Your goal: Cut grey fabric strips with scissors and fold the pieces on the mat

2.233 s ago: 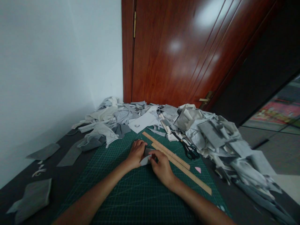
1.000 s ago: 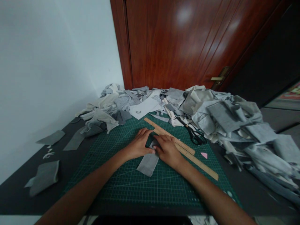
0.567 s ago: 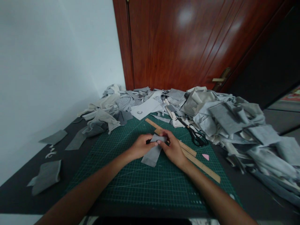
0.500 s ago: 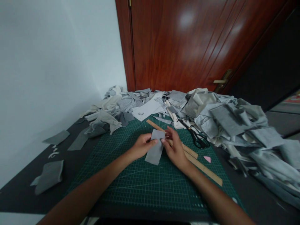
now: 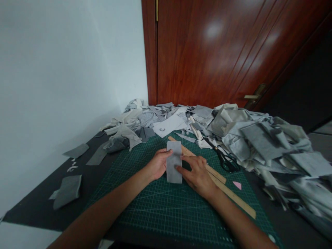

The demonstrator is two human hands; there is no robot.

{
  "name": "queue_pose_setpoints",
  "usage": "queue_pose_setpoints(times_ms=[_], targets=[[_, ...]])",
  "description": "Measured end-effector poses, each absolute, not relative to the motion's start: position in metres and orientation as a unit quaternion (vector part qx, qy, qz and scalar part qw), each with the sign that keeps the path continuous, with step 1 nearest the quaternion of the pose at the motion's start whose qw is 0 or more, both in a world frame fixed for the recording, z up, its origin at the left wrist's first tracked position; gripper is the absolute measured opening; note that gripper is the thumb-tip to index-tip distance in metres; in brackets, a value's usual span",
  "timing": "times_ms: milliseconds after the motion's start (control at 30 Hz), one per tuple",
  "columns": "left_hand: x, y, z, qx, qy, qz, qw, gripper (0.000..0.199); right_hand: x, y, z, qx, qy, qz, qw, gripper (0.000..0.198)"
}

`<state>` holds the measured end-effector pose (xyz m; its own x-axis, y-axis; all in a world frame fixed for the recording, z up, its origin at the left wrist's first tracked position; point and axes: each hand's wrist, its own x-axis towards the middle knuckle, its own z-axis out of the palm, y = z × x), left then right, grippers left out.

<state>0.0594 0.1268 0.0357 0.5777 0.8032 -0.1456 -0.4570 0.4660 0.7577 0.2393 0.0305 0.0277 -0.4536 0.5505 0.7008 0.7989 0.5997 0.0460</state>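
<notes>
A grey rectangular piece of fabric (image 5: 174, 169) is held upright above the green cutting mat (image 5: 155, 211). My left hand (image 5: 158, 164) grips its left edge, thumb on the front face and fingers behind. At its right edge my right hand (image 5: 198, 174) pinches the fabric, with the thumb on the front and the index finger by the side. Behind the right hand, wooden rulers (image 5: 233, 197) lie slantwise across the mat. Black-handled scissors (image 5: 228, 162) rest at the mat's right, near a pink piece of tailor's chalk (image 5: 237, 185).
Heaped fabric scraps (image 5: 264, 141) cover the right and back of the dark table (image 5: 33, 214). A white paper sheet (image 5: 169, 126) with a curved mark lies at the back. Loose grey pieces (image 5: 67, 192) lie on the left. A wall and wooden door (image 5: 197, 58) stand behind.
The fabric piece has turned from tilted to nearly straight. My right hand has moved down along its right edge, and the left hand still holds on. The view has shifted slightly left.
</notes>
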Motion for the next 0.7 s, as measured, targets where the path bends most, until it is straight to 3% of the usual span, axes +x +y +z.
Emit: queue_pose_setpoints(times_ms=[233, 400, 700], targets=[[0.057, 0.125, 0.042, 0.322, 0.238, 0.392, 0.829, 0.028, 0.224, 0.031, 0.024, -0.426, -0.789, -0.025, 0.442, 0.013], [0.061, 0.12, 0.036, 0.321, 0.212, 0.407, 0.828, 0.022, 0.217, 0.032, 0.023, -0.534, -0.664, 0.073, 0.518, 0.021], [0.067, 0.105, 0.02, 0.281, 0.219, 0.365, 0.86, 0.023, 0.225, 0.042, 0.02, -0.617, -0.598, 0.147, 0.49, 0.032]])
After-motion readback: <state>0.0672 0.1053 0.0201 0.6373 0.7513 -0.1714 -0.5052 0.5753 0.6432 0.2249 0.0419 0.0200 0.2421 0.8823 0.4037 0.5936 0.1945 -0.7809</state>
